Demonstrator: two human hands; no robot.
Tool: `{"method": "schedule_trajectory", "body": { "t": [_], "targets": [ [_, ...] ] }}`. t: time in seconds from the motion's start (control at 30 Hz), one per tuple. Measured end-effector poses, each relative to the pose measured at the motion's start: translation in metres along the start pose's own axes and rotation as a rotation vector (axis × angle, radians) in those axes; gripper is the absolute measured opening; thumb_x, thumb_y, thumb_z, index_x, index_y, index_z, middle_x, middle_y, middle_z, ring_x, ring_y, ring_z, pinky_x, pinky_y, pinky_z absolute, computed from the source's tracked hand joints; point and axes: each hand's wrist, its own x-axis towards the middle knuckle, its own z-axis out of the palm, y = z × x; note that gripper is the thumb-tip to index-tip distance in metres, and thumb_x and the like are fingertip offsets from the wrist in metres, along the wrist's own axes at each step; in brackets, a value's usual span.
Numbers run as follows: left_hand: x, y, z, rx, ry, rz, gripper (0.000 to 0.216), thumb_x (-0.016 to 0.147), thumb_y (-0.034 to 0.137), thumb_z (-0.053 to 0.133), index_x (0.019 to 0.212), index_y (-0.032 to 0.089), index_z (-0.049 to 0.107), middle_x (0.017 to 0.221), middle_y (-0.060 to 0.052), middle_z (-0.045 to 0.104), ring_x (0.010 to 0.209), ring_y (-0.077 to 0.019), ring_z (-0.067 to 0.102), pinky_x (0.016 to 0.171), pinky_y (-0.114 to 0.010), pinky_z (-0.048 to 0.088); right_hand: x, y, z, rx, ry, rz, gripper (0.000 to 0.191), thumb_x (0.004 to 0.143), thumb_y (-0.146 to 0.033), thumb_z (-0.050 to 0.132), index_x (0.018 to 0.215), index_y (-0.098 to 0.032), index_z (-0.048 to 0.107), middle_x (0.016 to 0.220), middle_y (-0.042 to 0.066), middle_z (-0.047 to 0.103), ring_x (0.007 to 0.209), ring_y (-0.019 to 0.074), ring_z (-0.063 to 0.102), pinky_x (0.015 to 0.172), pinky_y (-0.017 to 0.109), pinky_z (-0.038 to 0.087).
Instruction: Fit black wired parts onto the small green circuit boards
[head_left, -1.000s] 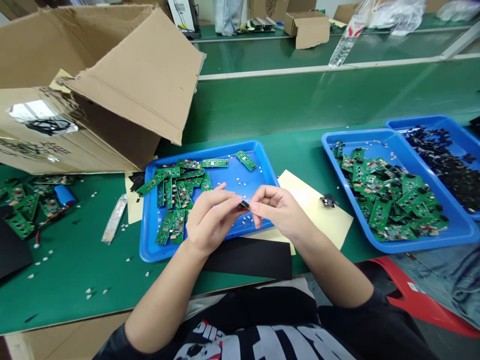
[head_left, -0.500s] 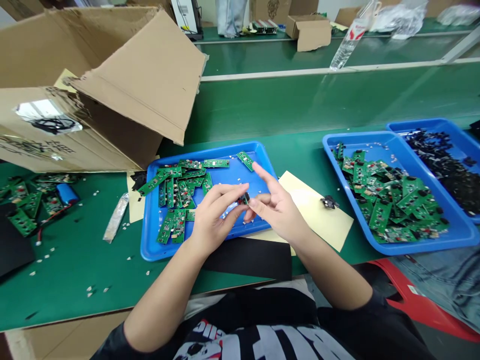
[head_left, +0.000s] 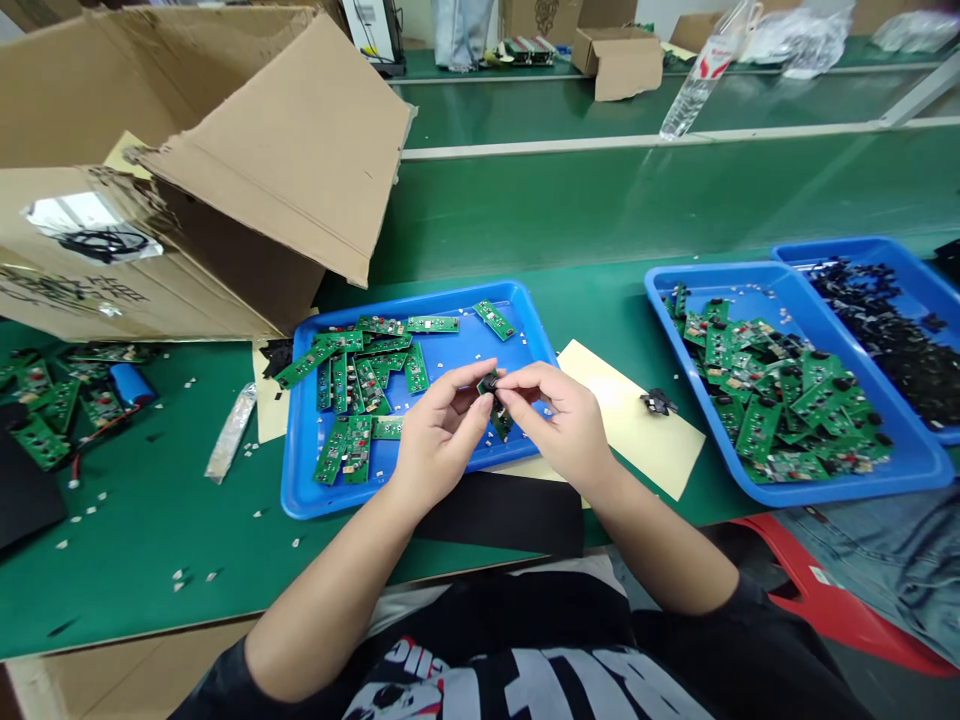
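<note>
My left hand (head_left: 439,435) and my right hand (head_left: 559,420) meet over the near edge of a blue tray (head_left: 300,480). Both pinch one small green circuit board (head_left: 496,410), which stands on end between the fingertips. A small black part sits at its top, under my right thumb and forefinger. Several loose green boards (head_left: 360,375) lie in the left half of this tray, with tiny white bits scattered around them.
A second blue tray (head_left: 919,465) heaped with green boards sits at the right, beside a third blue tray (head_left: 911,250) holding black parts. An open cardboard box (head_left: 225,170) stands at the left. A yellow sheet (head_left: 637,425), a black sheet (head_left: 499,515) and a black part (head_left: 658,402) lie near my hands.
My right hand's fingers were spread half a second ago and have closed on the board. The board has turned from lying flat to standing on end between both hands.
</note>
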Motion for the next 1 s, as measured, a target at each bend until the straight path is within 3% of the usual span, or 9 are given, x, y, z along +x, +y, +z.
{"method": "schedule_trajectory", "body": {
  "t": [0.37,0.7,0.77,0.87,0.93,1.0],
  "targets": [
    [-0.001,-0.001,0.003,0.03,0.063,-0.152,0.026,0.08,0.019,0.061,0.104,0.015,0.067,0.089,-0.005,0.074,0.075,-0.0145,0.071,0.066,-0.02,0.059,0.0,0.007,0.007,-0.309,0.09,-0.242,0.014,0.087,-0.018,0.05,0.079,-0.021,0.061,0.071,0.004,0.064,0.067,0.0161,0.058,0.064,0.03,0.049],
    [0.0,-0.01,0.004,0.274,0.095,0.022,0.016,0.078,0.018,0.06,0.09,0.017,0.07,0.084,-0.002,0.075,0.066,-0.0128,0.071,0.063,-0.02,0.06,-0.001,0.009,0.013,-0.584,0.115,-0.271,0.02,0.086,-0.018,0.047,0.068,-0.02,0.055,0.059,0.002,0.057,0.057,0.0148,0.052,0.056,0.027,0.04],
    [0.0,-0.01,0.004,0.281,0.107,0.027,0.016,0.077,0.018,0.06,0.089,0.017,0.071,0.082,-0.002,0.075,0.064,-0.0124,0.07,0.063,-0.02,0.06,0.002,0.011,0.009,-0.599,0.139,-0.248,0.02,0.084,-0.019,0.047,0.066,-0.02,0.055,0.056,0.001,0.054,0.054,0.0136,0.049,0.054,0.027,0.037],
    [-0.002,-0.007,0.004,0.243,0.139,-0.009,0.016,0.075,0.017,0.061,0.088,0.016,0.071,0.074,-0.002,0.073,0.059,-0.0121,0.069,0.062,-0.02,0.059,0.011,0.016,-0.004,-0.556,0.279,-0.112,0.015,0.079,-0.018,0.05,0.065,-0.021,0.053,0.054,-0.002,0.05,0.052,0.0128,0.047,0.054,0.027,0.037],
    [-0.002,-0.006,0.004,0.138,0.133,-0.075,0.017,0.076,0.019,0.061,0.09,0.015,0.069,0.072,-0.003,0.073,0.062,-0.0132,0.069,0.061,-0.021,0.058,0.017,0.019,-0.015,-0.405,0.347,0.024,0.009,0.078,-0.021,0.052,0.07,-0.02,0.055,0.056,-0.003,0.051,0.051,0.0121,0.048,0.054,0.027,0.04],
    [0.0,-0.005,0.003,0.004,0.124,-0.148,0.02,0.076,0.022,0.062,0.093,0.014,0.068,0.079,-0.005,0.073,0.07,-0.0152,0.071,0.064,-0.022,0.059,0.02,0.02,-0.02,-0.135,0.279,0.148,0.011,0.08,-0.026,0.055,0.088,-0.02,0.057,0.064,-0.003,0.055,0.053,0.012,0.052,0.054,0.027,0.044]
  ]
}}
